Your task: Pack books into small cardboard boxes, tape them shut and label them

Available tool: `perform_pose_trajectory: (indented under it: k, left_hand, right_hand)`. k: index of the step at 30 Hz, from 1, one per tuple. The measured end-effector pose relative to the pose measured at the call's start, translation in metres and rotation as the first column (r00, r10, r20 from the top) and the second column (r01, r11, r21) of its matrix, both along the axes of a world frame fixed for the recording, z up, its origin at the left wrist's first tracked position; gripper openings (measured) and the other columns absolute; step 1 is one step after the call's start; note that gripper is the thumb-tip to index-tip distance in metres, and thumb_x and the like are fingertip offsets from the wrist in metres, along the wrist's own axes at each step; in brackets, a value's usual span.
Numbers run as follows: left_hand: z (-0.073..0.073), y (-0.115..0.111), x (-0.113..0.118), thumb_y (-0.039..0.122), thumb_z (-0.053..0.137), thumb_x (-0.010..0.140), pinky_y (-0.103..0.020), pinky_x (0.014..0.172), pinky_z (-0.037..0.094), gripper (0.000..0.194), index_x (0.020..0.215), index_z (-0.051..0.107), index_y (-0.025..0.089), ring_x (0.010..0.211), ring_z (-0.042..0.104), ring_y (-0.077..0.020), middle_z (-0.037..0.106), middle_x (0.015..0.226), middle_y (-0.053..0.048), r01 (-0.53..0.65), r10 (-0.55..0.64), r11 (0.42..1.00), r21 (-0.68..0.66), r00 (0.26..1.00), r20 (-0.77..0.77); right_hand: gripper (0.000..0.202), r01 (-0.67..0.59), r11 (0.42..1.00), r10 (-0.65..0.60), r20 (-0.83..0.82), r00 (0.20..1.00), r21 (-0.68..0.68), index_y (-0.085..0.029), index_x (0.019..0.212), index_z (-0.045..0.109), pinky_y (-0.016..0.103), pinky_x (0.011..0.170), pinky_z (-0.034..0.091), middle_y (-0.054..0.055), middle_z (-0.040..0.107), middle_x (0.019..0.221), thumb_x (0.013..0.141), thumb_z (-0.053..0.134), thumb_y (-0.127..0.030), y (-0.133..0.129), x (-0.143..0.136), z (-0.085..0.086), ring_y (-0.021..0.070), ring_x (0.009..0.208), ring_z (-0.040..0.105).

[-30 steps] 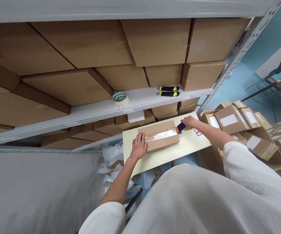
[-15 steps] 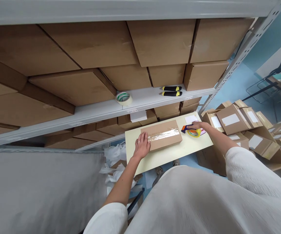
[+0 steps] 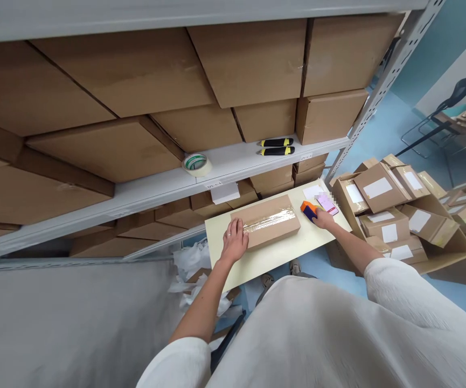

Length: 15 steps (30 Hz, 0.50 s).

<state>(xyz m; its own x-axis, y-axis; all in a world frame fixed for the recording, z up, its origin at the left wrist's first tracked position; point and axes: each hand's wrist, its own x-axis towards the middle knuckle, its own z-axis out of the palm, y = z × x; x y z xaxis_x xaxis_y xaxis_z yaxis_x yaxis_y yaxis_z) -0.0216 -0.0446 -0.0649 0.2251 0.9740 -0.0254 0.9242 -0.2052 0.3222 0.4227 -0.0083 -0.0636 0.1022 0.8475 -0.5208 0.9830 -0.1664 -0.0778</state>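
A closed cardboard box [image 3: 271, 231] lies on the small cream table [image 3: 236, 274], with a strip of shiny clear tape along its top. My left hand [image 3: 235, 240] rests on the box's left end, fingers stretched out over the top. To the right of the box, my right hand [image 3: 323, 219] is wrapped round a tape dispenser [image 3: 309, 210], orange and dark blue, held just above the table and apart from the box. Beside that hand lies a pink-screened phone [image 3: 327, 205], with a white sheet of paper [image 3: 312, 191] near it.
Brown boxes [image 3: 123, 75] fill the metal shelf, whose ledge [image 3: 233, 157] carries a masking tape roll [image 3: 197, 165] and two black-and-yellow utility knives [image 3: 276, 147]. At right, a large open carton [image 3: 451, 245] holds several labelled boxes. White packing material [image 3: 192, 261] lies below the table's left side.
My right hand has turned the tape dispenser, so its yellow roll no longer shows and its orange side does. The phone is more exposed. My left hand stays on the box.
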Motion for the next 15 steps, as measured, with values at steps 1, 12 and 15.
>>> perform_pose_trajectory:
  k: [1,12,15]
  left_hand:
    - [0.000,0.000,0.000,0.043,0.030,0.109,-0.060,0.129,0.034,0.070,0.171,0.032,0.010,0.165,0.027,-0.0373,0.034,0.176,-0.024,-0.001,0.001,1.000,-0.003,1.000,0.001]
    - [0.001,0.002,-0.003,0.045,0.037,0.108,-0.058,0.127,0.038,0.071,0.172,0.032,0.015,0.163,0.030,-0.0367,0.037,0.175,-0.021,-0.015,0.016,1.000,-0.021,0.997,0.073]
    - [0.003,0.002,-0.005,0.045,0.038,0.108,-0.058,0.129,0.037,0.069,0.170,0.035,0.015,0.162,0.033,-0.0362,0.040,0.172,-0.021,-0.012,0.012,1.000,0.004,0.994,0.110]
  right_hand:
    - [0.046,-0.009,1.000,0.009,0.030,0.999,0.011,-0.015,0.142,0.059,0.033,0.080,0.054,0.021,0.073,0.128,0.105,0.051,-0.041,-0.003,-0.004,-0.004,0.0321,0.115,0.073]
    - [0.043,-0.016,0.998,0.021,0.096,0.995,-0.053,-0.017,0.143,0.062,0.035,0.090,0.052,0.022,0.070,0.133,0.104,0.055,-0.032,-0.017,-0.024,-0.024,0.0308,0.123,0.069]
    - [0.043,-0.031,1.000,0.031,0.109,0.994,0.001,-0.018,0.144,0.061,0.038,0.095,0.051,0.022,0.069,0.135,0.106,0.051,-0.035,-0.020,-0.028,-0.015,0.0328,0.128,0.065]
